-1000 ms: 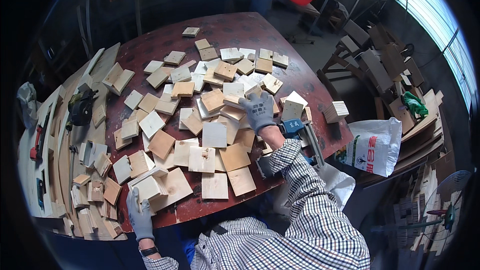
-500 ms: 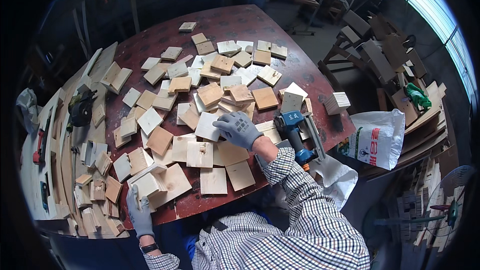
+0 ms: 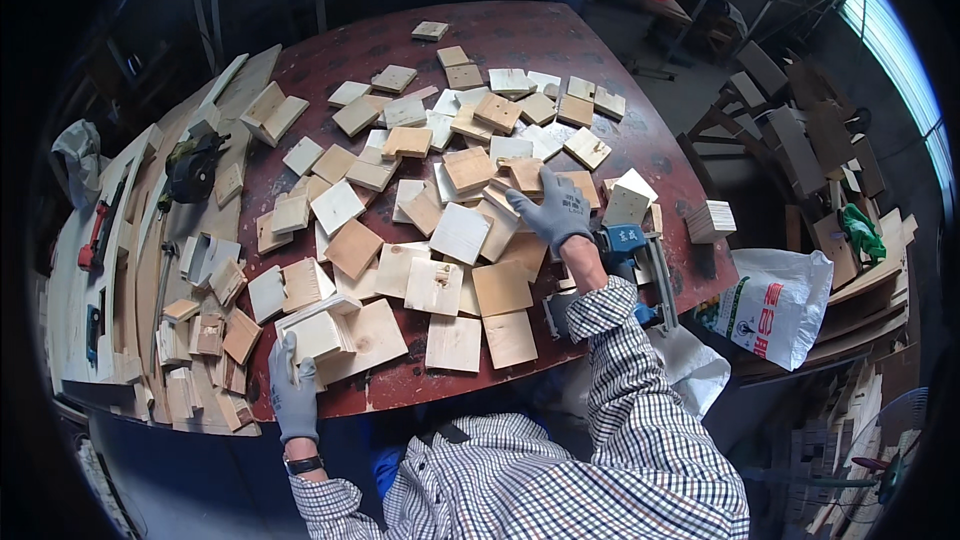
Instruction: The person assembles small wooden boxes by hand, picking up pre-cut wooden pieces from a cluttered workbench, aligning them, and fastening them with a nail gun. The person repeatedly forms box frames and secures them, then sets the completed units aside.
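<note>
Square pale-wood blocks lie heaped across the dark red table (image 3: 590,40). My left hand (image 3: 293,400), in a grey glove, is at the near left edge. Its fingers and thumb are closed round the end of a small stack of wooden blocks (image 3: 322,337), which rests over a larger square board (image 3: 372,335). My right hand (image 3: 555,212), also gloved, reaches into the right side of the heap. Its thumb and forefinger are apart at the corner of a light-brown block (image 3: 524,176); no firm grip shows. Just right of its wrist lies a blue and black nail gun (image 3: 625,250).
Upright blocks (image 3: 627,198) and a block stack (image 3: 710,222) stand right. Long boards (image 3: 150,240) at left carry a dark power tool (image 3: 195,168), a red-handled tool (image 3: 95,238) and offcuts. A white sack (image 3: 780,305), a fan (image 3: 890,465) and a scrap pile lie beyond the right edge.
My right hand has left a whitish block near the heap's middle and moved right and away from me to a light-brown block. My left hand stays at its stack. The whole view has shifted.
</note>
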Tool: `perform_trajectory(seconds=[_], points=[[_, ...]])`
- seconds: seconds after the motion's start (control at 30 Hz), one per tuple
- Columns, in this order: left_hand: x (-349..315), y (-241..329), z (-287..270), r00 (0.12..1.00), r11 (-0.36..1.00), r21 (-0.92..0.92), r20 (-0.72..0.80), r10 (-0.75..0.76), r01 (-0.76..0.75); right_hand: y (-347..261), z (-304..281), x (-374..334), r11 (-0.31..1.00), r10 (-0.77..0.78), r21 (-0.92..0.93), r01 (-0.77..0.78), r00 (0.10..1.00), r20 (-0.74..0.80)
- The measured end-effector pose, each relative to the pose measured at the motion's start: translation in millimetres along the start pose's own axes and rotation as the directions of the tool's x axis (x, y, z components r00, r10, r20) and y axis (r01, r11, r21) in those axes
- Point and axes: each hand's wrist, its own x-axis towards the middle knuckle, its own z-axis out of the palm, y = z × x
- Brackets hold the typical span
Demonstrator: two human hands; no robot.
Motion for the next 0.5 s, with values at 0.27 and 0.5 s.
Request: perform_trajectory(seconds=[0.27,0.5], points=[[7.3,20.5,-6.0,0.999,0.999,0.022,0.027,0.031,-0.031,11.2,1.7,-8.2,0.971,-0.233,-0.008,0.24,0.934,-0.271],[9.6,16.2,-16.0,0.997,1.0,0.012,0.068,0.026,-0.027,-67.0,-45.4,-114.8,0.641,-0.539,0.594,0.486,0.836,-0.102]])
